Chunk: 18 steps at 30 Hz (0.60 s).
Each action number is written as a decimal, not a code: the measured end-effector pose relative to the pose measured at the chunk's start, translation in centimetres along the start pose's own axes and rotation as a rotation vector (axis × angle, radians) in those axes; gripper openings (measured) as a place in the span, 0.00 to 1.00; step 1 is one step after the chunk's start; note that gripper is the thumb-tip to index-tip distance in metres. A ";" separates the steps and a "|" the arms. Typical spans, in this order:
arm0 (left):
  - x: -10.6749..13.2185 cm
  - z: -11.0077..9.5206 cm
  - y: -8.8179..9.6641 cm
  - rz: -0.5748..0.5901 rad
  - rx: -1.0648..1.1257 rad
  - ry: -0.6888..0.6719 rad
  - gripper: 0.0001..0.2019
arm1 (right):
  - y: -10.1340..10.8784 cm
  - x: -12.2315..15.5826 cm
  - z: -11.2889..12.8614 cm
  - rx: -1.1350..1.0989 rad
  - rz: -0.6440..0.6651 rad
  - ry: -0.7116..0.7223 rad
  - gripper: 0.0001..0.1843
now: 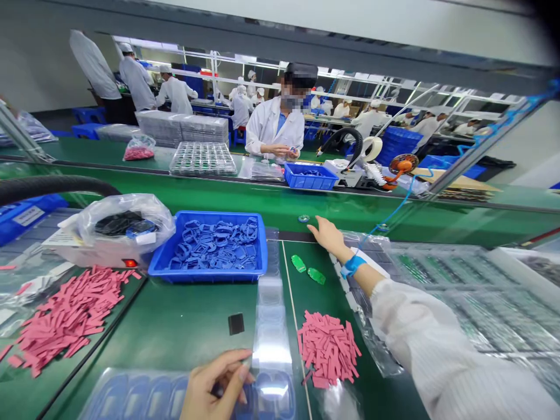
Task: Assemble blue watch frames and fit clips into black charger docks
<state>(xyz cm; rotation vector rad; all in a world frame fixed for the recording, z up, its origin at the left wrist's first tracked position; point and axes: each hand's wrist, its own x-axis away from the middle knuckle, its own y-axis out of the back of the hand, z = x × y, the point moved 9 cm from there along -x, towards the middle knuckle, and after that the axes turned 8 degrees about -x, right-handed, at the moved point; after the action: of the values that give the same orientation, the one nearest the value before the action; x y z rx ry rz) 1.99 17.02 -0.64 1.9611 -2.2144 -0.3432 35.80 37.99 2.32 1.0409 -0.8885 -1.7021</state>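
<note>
Observed at lower centre: bare left hand (216, 388) over a transparent plastic tray with rounded recesses (131, 376). Fingers curled, thumb close to index fingertip; cannot tell whether pinching anything, or whether touching the tray. Noted farther forward: bare right hand (330, 238), extended over the near edge of a glossy green belt (245, 201). Fingers stretched and slightly apart, gripping nothing. Located on the belt, just beyond these fingertips and apart from them: a small rounded blue-green piece (303, 219). Fitted at right wrist: a bright blue band (352, 265) with a thin blue cord (385, 220). Recorded nearer, on a dark green work surface (184, 326): two flat bright green oval boards (298, 263), side by side; below them, a heap of pink flat strips (329, 350). Recorded left of the boards: a blue rectangular plastic bin (207, 277), filled with blue plastic frames (214, 244).
</note>
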 end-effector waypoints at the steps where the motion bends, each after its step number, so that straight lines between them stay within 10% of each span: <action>1: -0.1 -0.1 0.0 0.005 0.001 -0.001 0.11 | -0.2 0.5 -0.1 0.007 0.016 0.010 0.18; 8: -0.1 -1.3 -0.4 0.124 -0.133 -0.093 0.10 | 1.6 6.0 2.5 -0.074 0.128 0.175 0.10; 18: 0.9 -3.0 -0.4 0.109 -0.317 -0.217 0.11 | -0.7 19.0 19.1 -0.326 0.522 0.597 0.14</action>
<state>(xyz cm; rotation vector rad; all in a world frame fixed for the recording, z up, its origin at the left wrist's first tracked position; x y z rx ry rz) 3.10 15.92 2.14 1.6990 -2.2119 -0.8690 13.88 22.41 4.25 0.9147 -0.4188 -0.9716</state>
